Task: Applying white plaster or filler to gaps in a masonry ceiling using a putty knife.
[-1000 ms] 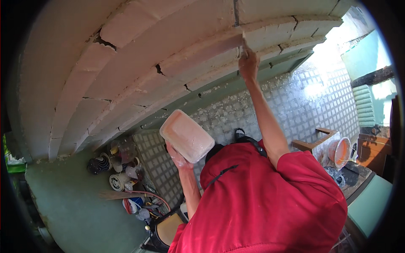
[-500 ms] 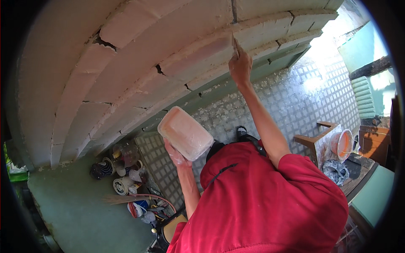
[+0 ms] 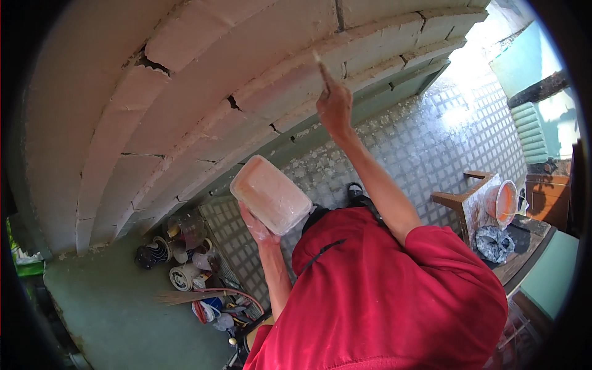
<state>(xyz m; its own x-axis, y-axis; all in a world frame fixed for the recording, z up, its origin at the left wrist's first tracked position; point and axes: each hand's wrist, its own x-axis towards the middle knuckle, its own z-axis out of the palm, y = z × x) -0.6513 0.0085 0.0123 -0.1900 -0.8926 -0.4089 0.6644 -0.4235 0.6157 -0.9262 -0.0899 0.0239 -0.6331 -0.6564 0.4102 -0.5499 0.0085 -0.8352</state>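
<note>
My left hand [image 3: 256, 227] supports a whitish rectangular plastic tub [image 3: 240, 180] from beneath and beside it, its fingers partly hidden. A pale, pinkish smear coats the inside of the tub. Raised up ahead, my right hand [image 3: 336, 111] is closed round the handle of a putty knife [image 3: 322, 71]. The knife's tip is blurred and points at the wall of pale blocks [image 3: 290, 92]; whether it touches cannot be told. Open dark gaps show at several of the block joints, and rough strips of filler run along the courses.
A wooden stool [image 3: 459, 200] stands at the right, near an orange-lined bucket [image 3: 505, 200] and a crumpled grey plastic bag [image 3: 493, 243]. Tubs and cans [image 3: 182, 277] with a broom [image 3: 188, 297] crowd the lower left. Patterned tiles [image 3: 425, 148] cover the floor.
My right hand with the putty knife has moved left and slightly down, away from the vertical joint near the top. My left hand and the tub stay in place.
</note>
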